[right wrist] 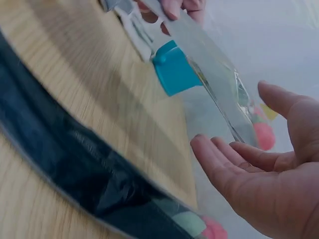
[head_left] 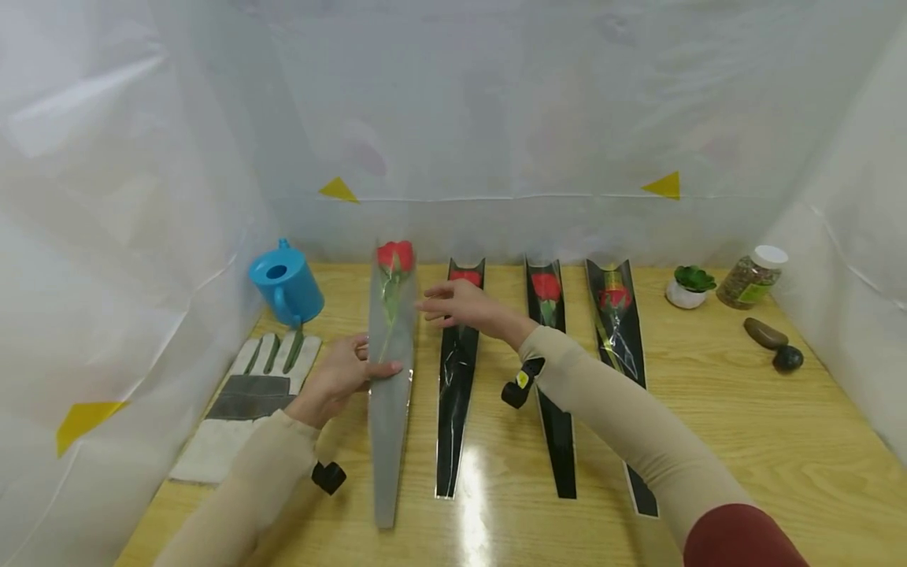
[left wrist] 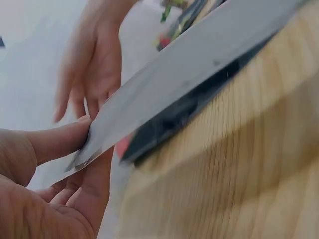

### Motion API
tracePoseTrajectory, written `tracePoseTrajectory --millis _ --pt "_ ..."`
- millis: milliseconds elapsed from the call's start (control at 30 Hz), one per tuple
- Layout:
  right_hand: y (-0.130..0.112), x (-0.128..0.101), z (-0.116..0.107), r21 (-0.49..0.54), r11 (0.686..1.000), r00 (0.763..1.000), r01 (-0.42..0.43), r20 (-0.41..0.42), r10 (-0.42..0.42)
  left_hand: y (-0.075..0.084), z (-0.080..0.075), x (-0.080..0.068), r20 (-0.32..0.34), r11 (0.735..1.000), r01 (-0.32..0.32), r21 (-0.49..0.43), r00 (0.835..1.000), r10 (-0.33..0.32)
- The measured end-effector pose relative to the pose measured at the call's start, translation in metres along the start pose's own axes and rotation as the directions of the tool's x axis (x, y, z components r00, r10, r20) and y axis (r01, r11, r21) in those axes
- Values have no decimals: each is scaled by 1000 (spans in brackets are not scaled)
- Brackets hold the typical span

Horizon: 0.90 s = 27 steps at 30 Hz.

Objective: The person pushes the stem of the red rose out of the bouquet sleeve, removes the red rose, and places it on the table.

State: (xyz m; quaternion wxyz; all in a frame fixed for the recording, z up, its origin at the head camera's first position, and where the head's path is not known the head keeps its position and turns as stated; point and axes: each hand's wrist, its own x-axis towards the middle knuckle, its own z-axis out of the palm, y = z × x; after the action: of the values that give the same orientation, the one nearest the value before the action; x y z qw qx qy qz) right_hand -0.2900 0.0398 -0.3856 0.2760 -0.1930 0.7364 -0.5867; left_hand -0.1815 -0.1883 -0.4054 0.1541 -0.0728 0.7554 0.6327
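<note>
left hand (head_left: 343,376) pinches the grey-sleeved rose (head_left: 391,346) about mid-length, thumb over the front edge and fingers (left wrist: 60,142) behind; the wrist view confirms the sleeve edge caught between thumb and fingers. the sleeve is raised at its flower end, red bloom up toward the back wall, its narrow tail down near the front of the counter (head_left: 744,441). it sits at the left end of the row, just beside the first black sleeve.

right hand (head_left: 460,305) hovers near the bloom end, fingers (right wrist: 234,164) straight and spread, palm toward the sleeve, holding nothing. apart from the sleeve by a small gap in the right wrist view.

three black-sleeved roses (head_left: 457,370) lie flat side by side on the counter to the right, blooms to the back, untouched.

judgement: one rose lifted out of four, the handling of it only begun; the other three are left as they lie. whether the grey sleeve is being taken up or set down cannot be told.

also there: blue watering can (head_left: 286,283), work gloves (head_left: 248,402) at left; small potted succulent (head_left: 690,285), jar (head_left: 753,276), two stones (head_left: 774,343) at right.
</note>
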Motion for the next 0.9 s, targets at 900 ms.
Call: tracePoseTrajectory --millis 900 --pt "-19 -4 -3 579 815 994 31 -106 37 12 24 -26 76 989 -129 68 989 124"
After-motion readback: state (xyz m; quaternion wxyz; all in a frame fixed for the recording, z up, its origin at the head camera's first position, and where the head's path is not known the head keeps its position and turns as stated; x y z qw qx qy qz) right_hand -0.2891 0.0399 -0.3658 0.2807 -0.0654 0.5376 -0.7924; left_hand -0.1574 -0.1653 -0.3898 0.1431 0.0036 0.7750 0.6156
